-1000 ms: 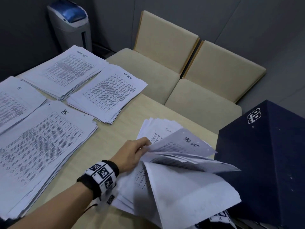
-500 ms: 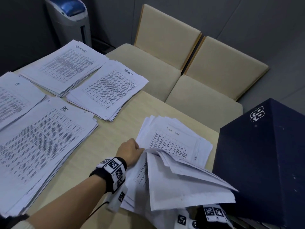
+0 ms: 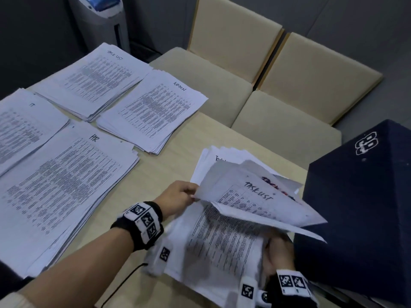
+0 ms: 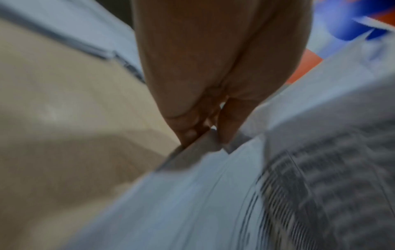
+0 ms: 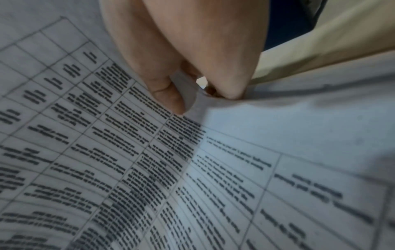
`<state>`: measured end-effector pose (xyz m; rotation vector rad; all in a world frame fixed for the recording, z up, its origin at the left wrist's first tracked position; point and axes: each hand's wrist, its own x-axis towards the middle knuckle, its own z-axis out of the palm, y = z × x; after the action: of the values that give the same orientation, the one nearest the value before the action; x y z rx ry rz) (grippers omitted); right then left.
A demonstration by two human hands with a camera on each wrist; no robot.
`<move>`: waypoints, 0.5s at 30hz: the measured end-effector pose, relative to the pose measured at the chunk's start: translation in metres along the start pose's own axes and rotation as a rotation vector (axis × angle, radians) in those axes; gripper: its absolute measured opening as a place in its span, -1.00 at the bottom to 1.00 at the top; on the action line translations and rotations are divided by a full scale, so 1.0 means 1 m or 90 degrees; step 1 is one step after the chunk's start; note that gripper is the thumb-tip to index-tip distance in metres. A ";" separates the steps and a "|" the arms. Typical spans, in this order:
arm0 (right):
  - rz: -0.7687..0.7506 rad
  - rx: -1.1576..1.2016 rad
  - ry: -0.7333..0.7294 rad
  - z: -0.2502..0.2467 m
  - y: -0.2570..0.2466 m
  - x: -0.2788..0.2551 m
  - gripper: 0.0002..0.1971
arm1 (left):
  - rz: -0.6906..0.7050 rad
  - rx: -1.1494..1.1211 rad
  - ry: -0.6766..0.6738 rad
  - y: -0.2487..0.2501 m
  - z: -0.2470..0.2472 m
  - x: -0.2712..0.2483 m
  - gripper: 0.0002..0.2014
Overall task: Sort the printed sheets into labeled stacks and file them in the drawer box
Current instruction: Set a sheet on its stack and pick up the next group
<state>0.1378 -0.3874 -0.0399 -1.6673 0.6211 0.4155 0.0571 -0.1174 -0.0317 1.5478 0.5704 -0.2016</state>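
An unsorted pile of printed sheets (image 3: 222,243) lies on the table beside the dark navy drawer box (image 3: 367,207). My left hand (image 3: 193,194) pinches the left edge of a raised bundle whose top sheet is marked "TASK LIST" (image 3: 255,196). In the left wrist view the left hand (image 4: 210,135) pinches the paper edge (image 4: 192,152) between thumb and fingers. My right hand (image 3: 274,247) sits at the pile's near right, partly under the raised sheets. There the right hand (image 5: 203,101) pinches a printed sheet (image 5: 149,169) between thumb and finger.
Labeled stacks lie on the left of the table (image 3: 173,165): TASK LIST (image 3: 95,78), ADMIN (image 3: 153,112), IT (image 3: 24,125), HR (image 3: 60,185). Two beige chairs (image 3: 233,63) stand behind the table. A grey and blue bin (image 3: 100,18) stands at the back left.
The raised sheets dropped, then my left hand lifted a bundle again with a TASK LIST sheet on top. My right hand has come into the head view at the pile's near right.
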 end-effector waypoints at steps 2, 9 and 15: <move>0.012 0.028 -0.005 0.004 -0.003 -0.002 -0.88 | -0.024 -0.046 -0.007 0.003 0.004 -0.001 -0.66; 0.002 0.080 -0.014 0.002 -0.008 -0.007 -0.91 | 0.031 0.316 0.209 0.011 0.005 0.015 -0.72; 0.017 0.136 -0.031 0.005 -0.008 -0.003 -0.78 | -0.060 0.373 0.144 0.016 0.004 0.023 -0.82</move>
<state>0.1408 -0.3809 -0.0328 -1.4429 0.6294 0.3932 0.0851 -0.1156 -0.0286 2.1294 0.8109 -0.2835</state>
